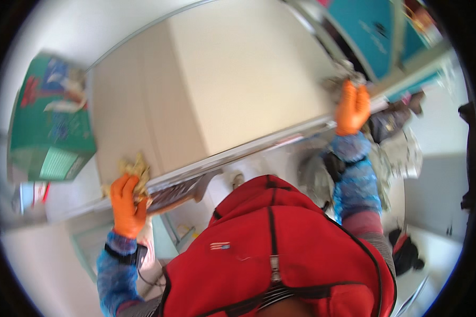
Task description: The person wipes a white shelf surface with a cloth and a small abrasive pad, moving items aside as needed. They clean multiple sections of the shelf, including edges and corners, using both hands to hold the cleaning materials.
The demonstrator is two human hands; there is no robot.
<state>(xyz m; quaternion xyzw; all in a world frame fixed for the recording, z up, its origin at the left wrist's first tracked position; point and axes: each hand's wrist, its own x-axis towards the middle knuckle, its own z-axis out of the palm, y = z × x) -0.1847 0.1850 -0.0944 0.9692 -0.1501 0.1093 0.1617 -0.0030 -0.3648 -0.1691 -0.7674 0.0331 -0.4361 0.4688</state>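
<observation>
My left hand point(127, 206), in an orange glove and blue sleeve cover, holds a crumpled yellowish cloth point(137, 168) at the near left corner of a wide table covered with a beige sheet point(238, 79). On the right, my right hand point(353, 109), gloved the same way, is at the table's right edge, its fingertips on a greyish crumpled cloth point(343, 77). Motion blurs this cloth, and its exact grip is hard to make out. A darker beige band point(162, 99) runs across the left part of the sheet.
A green printed box point(55, 123) stands left of the table. A metal frame point(412, 71) and a teal panel point(369, 31) lie beyond the right edge. Dark and pale fabric pieces point(388, 123) hang near my right forearm. A brown item in clear plastic point(174, 198) sits below the front edge.
</observation>
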